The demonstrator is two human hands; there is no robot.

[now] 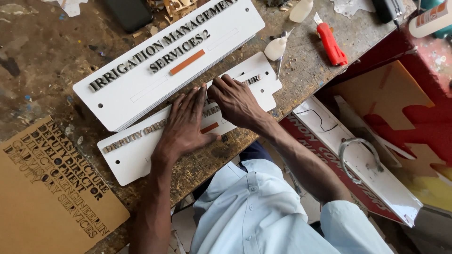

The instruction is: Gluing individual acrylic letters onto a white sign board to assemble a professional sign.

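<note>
- Left hand (184, 123): palm down, flat on the lower white sign plate (136, 153); fingers straight and slightly spread, gripping nothing, tips pointing away from the person.
- Right hand (234, 100): just beside the left, also on that plate; fingers curled together, tips pressing down at the raised lettering near the plate's middle. Not clamped on anything I can make out.
- Lower plate lies diagonally on the worn wooden surface (42, 66), near its front edge, carrying metallic raised letters and a small orange bar (209, 127) just beside the left thumb.
- A larger white sign plate (141, 89) sits just behind it, same diagonal, with its own orange bar.
- Brown card sheet with cut-out letters (52, 188) at the near left corner.
- Far side: two small white squeeze bottles (276, 47), red utility knife (331, 44).
- Red-and-white sign panel (367, 169) leans below the surface edge on the right.
</note>
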